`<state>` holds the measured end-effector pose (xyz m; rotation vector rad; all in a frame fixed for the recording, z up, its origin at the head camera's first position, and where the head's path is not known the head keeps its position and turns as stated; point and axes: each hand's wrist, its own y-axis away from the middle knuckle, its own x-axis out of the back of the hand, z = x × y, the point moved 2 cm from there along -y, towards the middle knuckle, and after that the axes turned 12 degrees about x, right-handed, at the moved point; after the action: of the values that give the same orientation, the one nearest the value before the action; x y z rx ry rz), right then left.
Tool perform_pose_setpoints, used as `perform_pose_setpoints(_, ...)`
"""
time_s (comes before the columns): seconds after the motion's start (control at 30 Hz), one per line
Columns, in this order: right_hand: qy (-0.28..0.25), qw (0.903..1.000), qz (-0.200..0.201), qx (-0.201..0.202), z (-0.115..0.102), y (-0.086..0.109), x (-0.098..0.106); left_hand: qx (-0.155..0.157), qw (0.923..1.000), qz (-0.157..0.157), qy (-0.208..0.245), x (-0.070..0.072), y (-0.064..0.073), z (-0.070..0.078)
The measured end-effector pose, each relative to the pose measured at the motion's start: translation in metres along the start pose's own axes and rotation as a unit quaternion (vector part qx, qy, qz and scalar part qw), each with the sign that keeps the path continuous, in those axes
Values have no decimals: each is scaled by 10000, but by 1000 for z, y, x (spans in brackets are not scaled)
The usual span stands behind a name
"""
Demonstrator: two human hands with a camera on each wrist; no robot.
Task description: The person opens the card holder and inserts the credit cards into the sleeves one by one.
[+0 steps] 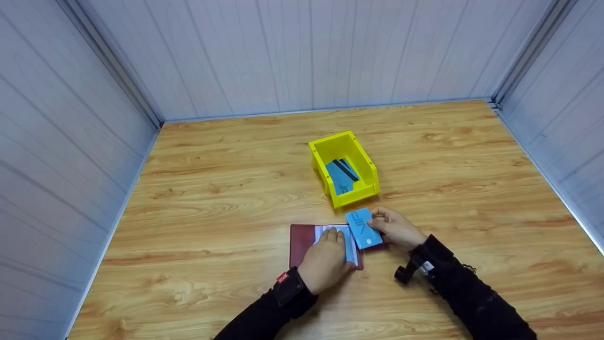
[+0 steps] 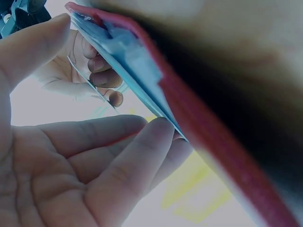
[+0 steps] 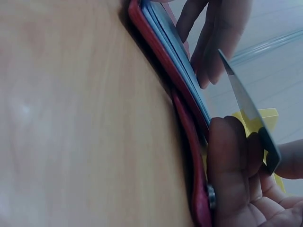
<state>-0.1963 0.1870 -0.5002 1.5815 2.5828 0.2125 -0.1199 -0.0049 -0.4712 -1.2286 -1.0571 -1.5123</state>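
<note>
A red card wallet (image 1: pixel 302 241) lies spread on the table, with clear sleeves and blue cards inside. My left hand (image 1: pixel 326 264) rests on the sleeves, its fingers extended over a blue card (image 1: pixel 349 245). In the left wrist view, its fingertips (image 2: pixel 158 130) touch the sleeve edges. My right hand (image 1: pixel 396 229) pinches a light blue bank card (image 1: pixel 362 229) marked VIP between thumb and fingers, tilted over the wallet's right side. The right wrist view shows the bank card (image 3: pixel 248 106) edge-on, above the wallet's flap (image 3: pixel 191 142) with its metal snap.
Just beyond the wallet stands a yellow bin (image 1: pixel 357 196). Several blue cards with black stripes (image 1: pixel 340 175) lie inside it. The wooden table (image 1: pixel 212 189) is bounded by white panel walls (image 1: pixel 283 56) at the back and sides.
</note>
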Motion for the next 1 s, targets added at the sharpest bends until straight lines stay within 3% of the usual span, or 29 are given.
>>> perform_pose_setpoints(0.23, 3, 10000, -94, 23, 0, 0, 1, -426, 9952, 182, -860, -2, 2, 3)
perform_pose_setpoints(0.4, 123, 9999, 3, -120, 0, -1, 2, -590, 9936, 250, -930, -3, 5, 5)
perform_pose_setpoints(0.53, 202, 9996, 38, -202, 1, -2, 3, -674, 9911, 581, -992, -5, 7, 7)
perform_pose_setpoints(0.73, 130, 9997, 77, -217, 2, -1, 3, -793, 9805, 1260, -1281, -9, 10, 9)
perform_pose_setpoints(1.0, 5, 10000, 63, -56, 1, -1, 2, -912, 9709, 1624, -1504, -11, 11, 9)
